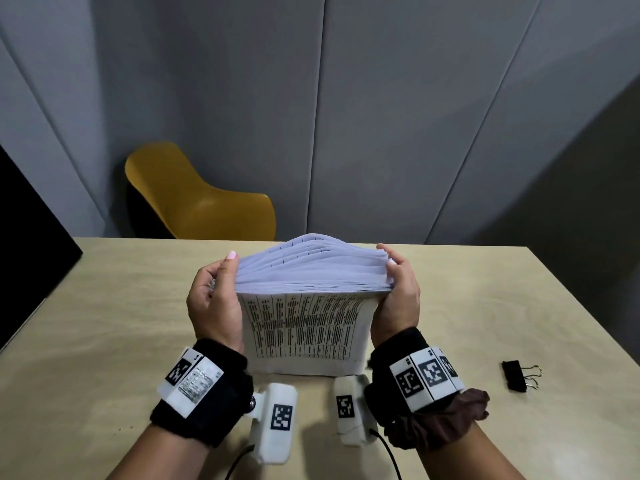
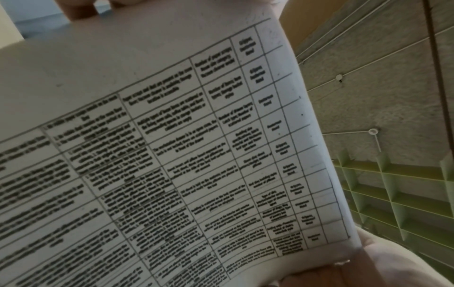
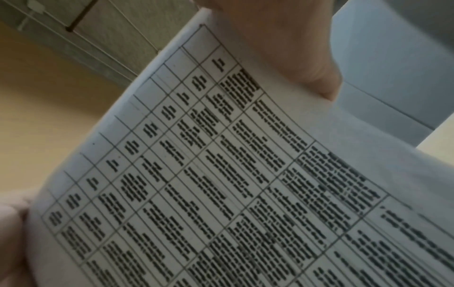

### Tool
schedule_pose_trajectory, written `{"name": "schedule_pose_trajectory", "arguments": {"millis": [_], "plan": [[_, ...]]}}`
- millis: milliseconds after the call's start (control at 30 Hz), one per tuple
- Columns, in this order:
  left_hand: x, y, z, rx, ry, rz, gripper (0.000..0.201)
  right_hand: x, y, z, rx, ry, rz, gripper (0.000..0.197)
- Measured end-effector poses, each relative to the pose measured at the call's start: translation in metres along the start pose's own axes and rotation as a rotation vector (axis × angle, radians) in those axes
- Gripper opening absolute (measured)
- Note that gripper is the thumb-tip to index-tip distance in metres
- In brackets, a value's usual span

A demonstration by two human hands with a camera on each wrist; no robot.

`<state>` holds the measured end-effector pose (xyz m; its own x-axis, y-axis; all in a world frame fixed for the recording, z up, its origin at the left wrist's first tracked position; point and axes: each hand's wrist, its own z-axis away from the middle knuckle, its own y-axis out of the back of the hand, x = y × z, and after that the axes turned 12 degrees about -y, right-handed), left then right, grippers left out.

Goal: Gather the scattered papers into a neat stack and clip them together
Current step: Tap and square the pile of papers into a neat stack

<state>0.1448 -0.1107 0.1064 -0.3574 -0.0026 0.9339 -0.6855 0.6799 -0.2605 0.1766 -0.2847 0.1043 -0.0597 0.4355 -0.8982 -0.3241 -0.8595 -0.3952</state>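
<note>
While the stack of printed papers (image 1: 304, 327) stands on its lower edge on the wooden table (image 1: 104, 306), its long axis runs left to right and its printed table faces the person. Left hand (image 1: 214, 299) and right hand (image 1: 398, 296) grip its side edges, top edges fanned upward. Right of the stack lies a black binder clip (image 1: 517, 375), and beyond the table a yellow chair (image 1: 194, 199).

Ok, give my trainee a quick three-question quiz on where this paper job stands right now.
1. True or false: the binder clip is already on the paper stack.
2. Which hands hold the stack? A) only the left hand B) only the right hand C) both
3. Fill in: the stack stands upright with its bottom edge on the ___.

Key: 1 false, the clip lies on the table to the right of the right hand. 2 C, one hand grips each side. 3 table.
</note>
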Motion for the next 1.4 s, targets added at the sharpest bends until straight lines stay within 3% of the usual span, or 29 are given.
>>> {"name": "schedule_pose_trajectory", "arguments": {"millis": [133, 233, 333, 400, 433, 500, 567, 633, 700, 833, 900, 1000, 1033, 1167, 1267, 1400], "plan": [[0.0, 0.0, 0.0, -0.052, -0.011, 0.058, 0.035, 0.0, -0.006, 0.001, 0.077, 0.014, 0.042, 0.022], [-0.004, 0.008, 0.0, -0.27, -0.049, 0.122, 0.051, -0.002, -0.006, -0.003, 0.129, -0.019, 0.037, 0.022], [-0.013, 0.031, -0.01, -0.629, -0.075, 0.207, 0.068, -0.001, 0.003, -0.004, -0.016, -0.03, 0.046, 0.066], [-0.017, 0.043, -0.016, -0.848, -0.097, 0.197, 0.088, -0.002, 0.013, -0.005, -0.24, -0.044, 0.103, 0.098], [-0.017, 0.046, -0.016, -0.89, -0.108, 0.179, 0.089, -0.003, 0.017, -0.006, -0.333, -0.053, 0.123, 0.107], [-0.017, 0.043, -0.014, -0.827, -0.162, 0.145, 0.077, -0.005, 0.02, -0.006, -0.383, -0.02, 0.19, 0.103], [-0.015, 0.032, -0.009, -0.657, -0.253, 0.076, 0.065, -0.001, 0.013, -0.003, -0.253, 0.095, 0.295, 0.074], [-0.016, 0.021, -0.004, -0.487, -0.313, 0.012, 0.062, 0.004, 0.003, 0.0, -0.144, 0.133, 0.288, 0.061], [-0.015, 0.015, -0.005, -0.37, -0.307, -0.006, 0.061, 0.004, 0.0, -0.002, -0.177, 0.124, 0.2, 0.078], [-0.015, 0.02, -0.023, -0.288, -0.346, -0.044, 0.062, 0.001, 0.025, -0.017, -0.506, 0.054, 0.244, 0.11], [-0.015, 0.021, -0.026, -0.295, -0.327, -0.004, 0.064, -0.001, 0.038, -0.02, -0.572, 0.001, 0.401, 0.103], [-0.015, 0.016, -0.019, -0.381, -0.266, 0.088, 0.062, 0.004, 0.043, -0.018, -0.539, -0.033, 0.599, 0.045], [-0.013, 0.015, -0.017, -0.444, -0.252, 0.116, 0.063, 0.008, 0.043, -0.017, -0.486, 0.0, 0.614, 0.034], [-0.016, 0.035, -0.022, -0.777, -0.168, 0.001, 0.079, 0.018, 0.044, -0.012, -0.293, 0.086, 0.52, 0.021], [-0.026, 0.046, -0.026, -0.846, -0.138, -0.07, 0.078, 0.021, 0.047, -0.01, -0.283, 0.096, 0.494, 0.022], [-0.031, 0.037, -0.017, -0.782, -0.249, -0.139, 0.031, 0.02, 0.036, 0.0, -0.268, 0.223, 0.481, 0.016]]}}
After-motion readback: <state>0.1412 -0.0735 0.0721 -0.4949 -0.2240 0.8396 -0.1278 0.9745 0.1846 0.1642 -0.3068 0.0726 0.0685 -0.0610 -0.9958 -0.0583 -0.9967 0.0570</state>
